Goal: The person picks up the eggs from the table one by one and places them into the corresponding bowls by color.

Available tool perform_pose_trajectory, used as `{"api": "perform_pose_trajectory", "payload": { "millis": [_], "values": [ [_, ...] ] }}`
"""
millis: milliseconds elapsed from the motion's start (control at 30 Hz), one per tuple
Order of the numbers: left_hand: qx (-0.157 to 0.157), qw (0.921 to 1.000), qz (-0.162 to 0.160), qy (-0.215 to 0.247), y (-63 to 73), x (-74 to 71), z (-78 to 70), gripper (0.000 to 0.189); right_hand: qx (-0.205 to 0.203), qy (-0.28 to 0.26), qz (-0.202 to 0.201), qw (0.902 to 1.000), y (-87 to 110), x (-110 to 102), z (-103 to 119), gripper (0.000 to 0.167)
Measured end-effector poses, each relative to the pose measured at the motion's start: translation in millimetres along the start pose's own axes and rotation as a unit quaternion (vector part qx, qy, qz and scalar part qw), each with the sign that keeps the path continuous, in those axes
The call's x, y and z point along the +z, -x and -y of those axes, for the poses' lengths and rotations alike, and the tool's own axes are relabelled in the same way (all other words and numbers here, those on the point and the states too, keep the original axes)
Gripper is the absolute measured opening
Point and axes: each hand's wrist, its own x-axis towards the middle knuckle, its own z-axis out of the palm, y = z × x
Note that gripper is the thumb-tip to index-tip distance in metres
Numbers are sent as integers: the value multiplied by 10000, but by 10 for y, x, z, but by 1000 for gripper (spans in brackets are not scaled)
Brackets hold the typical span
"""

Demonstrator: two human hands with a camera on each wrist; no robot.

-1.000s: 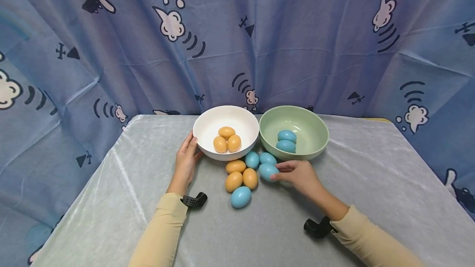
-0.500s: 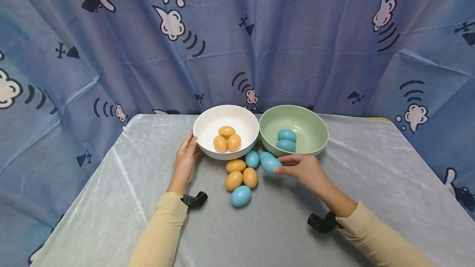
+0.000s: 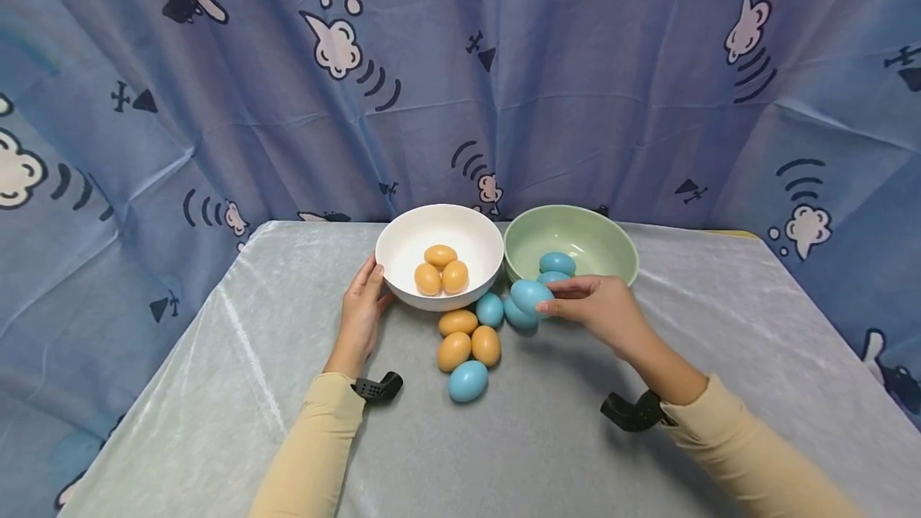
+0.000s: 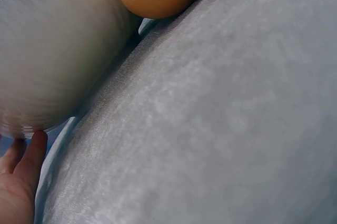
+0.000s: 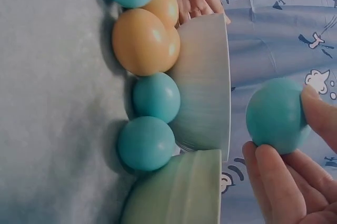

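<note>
Blue egg [image 3: 531, 296]: grasped by my right hand [image 3: 604, 312], thumb on one side, fingertips opposite, as the right wrist view shows. Location: in the air at the near side of the green bowl [image 3: 600, 258], overlapping a lower blue egg [image 3: 520, 318] in the head view; the right wrist view suggests that it is above rim level.

Step in hand, as I judge it: carrying the egg. Maintain light, even pressure; the smooth, rounded shell could slip if I squeeze off-centre. Hold enough height to clear the near rim and the lower egg. Move slowly, and avoid brushing the eggs on the table [image 3: 547, 454]. My left hand [image 3: 360, 316] holds the left side of the white bowl [image 3: 478, 250], fingertips against its outer wall; steady pressure there should prevent the bowl from sliding.

Orientation: in the head view the long axis slopes from upper left to lower right, with the lower right end at my thumb. In the right wrist view the outline is nearly round, so the axis is probably foreshortened there. I cannot tell which end is narrower.
</note>
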Motion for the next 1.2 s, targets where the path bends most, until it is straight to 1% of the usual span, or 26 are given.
{"api": "perform_pose_trajectory", "payload": {
  "millis": [333, 500, 600, 833, 967, 1200],
  "values": [
    [37, 10000, -4, 14, -12, 2, -2, 56, 150, 154, -63, 9997, -116, -67, 55, 53],
    [51, 10000, 26, 9, -21, -2, -9, 55, 148, 99, -151, 9997, -162, -91, 49, 54],
    [33, 10000, 35, 1, -16, 6, -14, 54, 227, 58, -187, 9995, -192, -110, 47, 56],
    [29, 10000, 34, -9, 4, 21, -16, 55, 343, 335, -253, 9985, -285, -133, 71, 61],
    [57, 10000, 34, -8, -4, 9, -3, 55, 382, 305, -281, 9984, -375, -121, 61, 59],
    [59, 10000, 41, 30, -10, -2, 5, 55, 323, 311, -327, 9985, -496, -102, 11, 56]
  ]
}}
